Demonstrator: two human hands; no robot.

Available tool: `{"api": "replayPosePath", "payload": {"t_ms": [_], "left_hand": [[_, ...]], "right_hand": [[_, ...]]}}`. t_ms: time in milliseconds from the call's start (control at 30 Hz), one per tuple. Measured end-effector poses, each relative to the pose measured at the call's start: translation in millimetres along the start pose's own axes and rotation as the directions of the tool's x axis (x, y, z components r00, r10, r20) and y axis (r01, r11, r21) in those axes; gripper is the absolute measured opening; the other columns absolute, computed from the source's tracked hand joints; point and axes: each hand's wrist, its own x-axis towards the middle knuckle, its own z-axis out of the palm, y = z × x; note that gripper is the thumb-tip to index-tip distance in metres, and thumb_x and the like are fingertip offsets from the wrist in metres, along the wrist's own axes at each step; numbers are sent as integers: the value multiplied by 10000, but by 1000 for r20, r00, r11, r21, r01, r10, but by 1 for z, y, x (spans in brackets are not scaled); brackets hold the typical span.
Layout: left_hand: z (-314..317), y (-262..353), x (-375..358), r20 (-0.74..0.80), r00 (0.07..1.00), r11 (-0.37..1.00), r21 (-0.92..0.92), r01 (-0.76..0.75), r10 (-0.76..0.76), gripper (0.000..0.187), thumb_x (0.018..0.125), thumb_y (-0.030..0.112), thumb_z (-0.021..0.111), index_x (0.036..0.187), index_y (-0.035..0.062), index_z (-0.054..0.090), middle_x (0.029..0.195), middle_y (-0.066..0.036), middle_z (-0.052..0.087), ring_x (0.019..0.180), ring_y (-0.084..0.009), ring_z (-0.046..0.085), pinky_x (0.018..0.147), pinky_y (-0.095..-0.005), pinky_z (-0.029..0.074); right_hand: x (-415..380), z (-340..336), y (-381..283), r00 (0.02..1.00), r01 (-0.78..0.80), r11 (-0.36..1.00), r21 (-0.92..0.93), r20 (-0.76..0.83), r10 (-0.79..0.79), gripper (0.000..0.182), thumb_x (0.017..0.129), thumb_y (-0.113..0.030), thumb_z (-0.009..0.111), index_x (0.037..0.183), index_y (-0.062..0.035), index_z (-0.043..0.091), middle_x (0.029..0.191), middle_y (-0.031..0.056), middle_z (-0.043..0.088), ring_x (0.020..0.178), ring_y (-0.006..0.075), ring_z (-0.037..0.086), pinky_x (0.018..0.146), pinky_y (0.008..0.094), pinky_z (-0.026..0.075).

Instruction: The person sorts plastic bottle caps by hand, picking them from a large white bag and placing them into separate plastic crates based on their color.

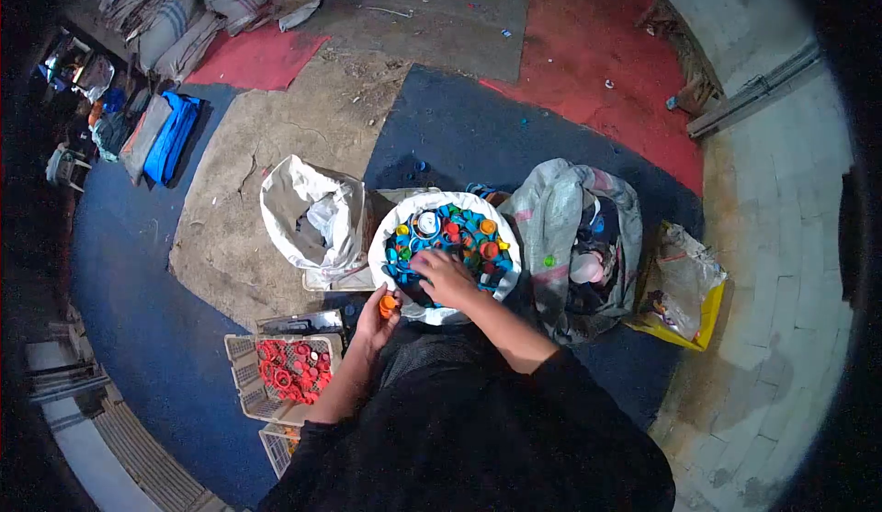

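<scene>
A white sack [378, 253] with a rolled rim stands open in front of me, full of plastic caps, mostly blue, with some orange, red, yellow and white ones. My right hand [445, 278] reaches over the caps in its middle; its fingertips are blurred, and a pinkish thing shows at them. Near the sack's lower left rim, my left hand [375, 317] is closed around orange caps [389, 305].
Left of the sack stands another white sack [280, 227] with clear plastic inside. A grey-green sack [547, 236] and a yellow-edged container [706, 321] are at the right. A crate [241, 365] of red caps sits lower left, beside a partly visible crate.
</scene>
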Motion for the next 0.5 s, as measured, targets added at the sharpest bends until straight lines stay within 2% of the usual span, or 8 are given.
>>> {"api": "replayPosePath", "payload": {"t_ms": [33, 133, 167, 267, 300, 400, 433, 500], "left_hand": [[-2, 0, -5, -31, 999, 1000, 13, -22, 22, 253, 993, 367, 602, 917, 126, 615, 857, -17, 679, 716, -97, 641, 543, -199, 514], [-12, 0, -18, -103, 992, 996, 52, -72, 77, 248, 990, 381, 603, 922, 143, 613, 874, 6, 673, 715, -84, 634, 526, -208, 492], [-17, 1, -20, -112, 990, 995, 61, -80, 86, 254, 994, 395, 595, 931, 149, 610, 885, 18, 669, 723, -82, 629, 513, -217, 468], [-25, 2, -30, -179, 978, 992, 89, -89, 103, 283, 981, 442, 600, 932, 165, 620, 862, 40, 661, 709, -69, 616, 503, -223, 432], [-25, 1, -34, -187, 976, 991, 88, -96, 111, 292, 977, 454, 603, 934, 166, 627, 846, 44, 656, 694, -64, 606, 508, -219, 433], [-12, 6, -49, -196, 974, 986, 140, -90, 117, 319, 965, 479, 608, 943, 162, 641, 799, 53, 634, 626, -53, 557, 514, -209, 423], [-10, 8, -53, -200, 973, 983, 166, -82, 115, 328, 962, 486, 610, 946, 160, 645, 784, 56, 626, 599, -50, 537, 515, -206, 417], [-8, 9, -53, -212, 972, 990, 114, -83, 106, 301, 959, 439, 632, 923, 140, 638, 787, 50, 638, 539, -56, 505, 484, -197, 382]], "right_hand": [[-2, 9, 5, 991, 105, 990, -96, 95, -96, 182, 866, -190, 657, 1018, -116, 725, 1391, 110, 536, 1370, 297, 437, 1086, 499, 381], [-19, 19, 28, 843, 283, 910, -304, 532, -84, 211, 841, -203, 654, 1019, -154, 755, 1522, 56, 427, 1488, 306, 252, 1174, 565, 253], [-26, 21, 38, 875, 296, 919, -259, 460, -151, 181, 821, -188, 655, 953, -148, 773, 1531, 53, 423, 1496, 303, 242, 1191, 568, 224], [-38, 13, 58, 881, 326, 875, -358, 451, -144, 170, 811, -172, 649, 916, -140, 779, 1442, 53, 514, 1442, 268, 328, 1170, 549, 257], [-40, 4, 60, 873, 378, 826, -418, 459, -168, 161, 788, -201, 671, 895, -153, 782, 1365, 45, 571, 1387, 250, 391, 1154, 545, 267], [-38, -26, 54, 876, 323, 887, -329, 458, -150, 250, 750, -296, 712, 918, -118, 768, 1314, 54, 608, 1349, 261, 446, 1155, 550, 260], [-35, -34, 46, 902, 276, 918, -284, 407, -146, 333, 726, -380, 734, 926, -116, 770, 1228, 71, 656, 1281, 269, 511, 1159, 572, 233], [-21, -46, 18, 927, 97, 896, -434, 367, 77, 351, 740, -390, 724, 957, -118, 767, 1173, 83, 679, 1231, 274, 544, 1152, 579, 231]]}}
